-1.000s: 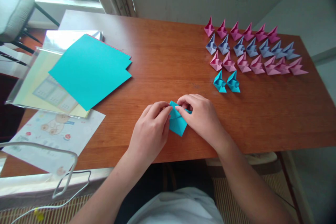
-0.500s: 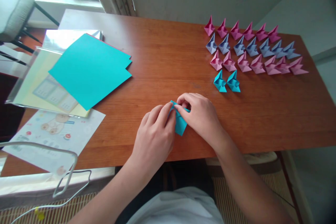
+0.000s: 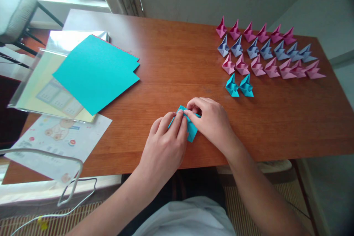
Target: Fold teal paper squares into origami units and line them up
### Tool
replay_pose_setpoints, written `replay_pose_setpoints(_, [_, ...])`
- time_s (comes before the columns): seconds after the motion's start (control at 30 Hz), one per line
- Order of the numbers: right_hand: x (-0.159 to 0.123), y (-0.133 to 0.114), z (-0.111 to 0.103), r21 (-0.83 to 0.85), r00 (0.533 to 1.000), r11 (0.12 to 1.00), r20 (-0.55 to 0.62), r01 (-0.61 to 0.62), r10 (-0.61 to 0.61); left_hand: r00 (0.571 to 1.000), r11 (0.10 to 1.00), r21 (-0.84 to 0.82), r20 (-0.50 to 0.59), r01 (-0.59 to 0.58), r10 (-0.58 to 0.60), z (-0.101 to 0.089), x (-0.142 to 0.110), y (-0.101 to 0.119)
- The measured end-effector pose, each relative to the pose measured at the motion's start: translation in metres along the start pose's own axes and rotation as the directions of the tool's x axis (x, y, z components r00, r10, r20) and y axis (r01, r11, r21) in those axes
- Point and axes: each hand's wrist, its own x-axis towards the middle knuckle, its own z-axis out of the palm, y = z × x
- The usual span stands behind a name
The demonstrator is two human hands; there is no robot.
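Note:
A small folded piece of turquoise origami paper [image 3: 193,129] lies on the wooden table near its front edge, between my two hands. My left hand [image 3: 168,136] presses its fingertips down on the paper's upper left part and covers much of it. With thumb and forefinger together, my right hand [image 3: 208,120] pinches the upper right edge of the same paper. The exact folds beneath the fingers are hidden. Beyond the right hand stand two finished-looking turquoise origami figures [image 3: 239,86] with pointed tips, side by side.
Rows of origami figures in dark pink [image 3: 256,32], lilac-blue [image 3: 266,49] and light pink [image 3: 271,68] stand at the back right. Turquoise sheets [image 3: 96,75] lie on a clear plastic packet [image 3: 24,96] at left, above a printed sheet [image 3: 96,132]. A white metal frame [image 3: 79,169] rises at front left.
My left fingers have shifted slightly over the paper, and more of its upper left part now shows. My right hand keeps its pinch in nearly the same place.

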Motion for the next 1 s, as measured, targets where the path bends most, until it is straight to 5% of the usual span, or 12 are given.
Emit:
replay_pose_setpoints(0.5, [0.041, -0.002, -0.023, -0.067, 0.971, 0.997, 0.239, 0.042, -0.025, 0.997, 0.994, 0.084, -0.008, -0.072, 0.073, -0.001, 0.002, -0.004])
replay_pose_setpoints(1.0, [0.047, -0.005, -0.029, -0.121, 0.943, 0.992, 0.331, 0.017, 0.025, 0.985, 0.985, 0.173, 0.170, 0.010, -0.040, -0.010, 0.012, 0.028])
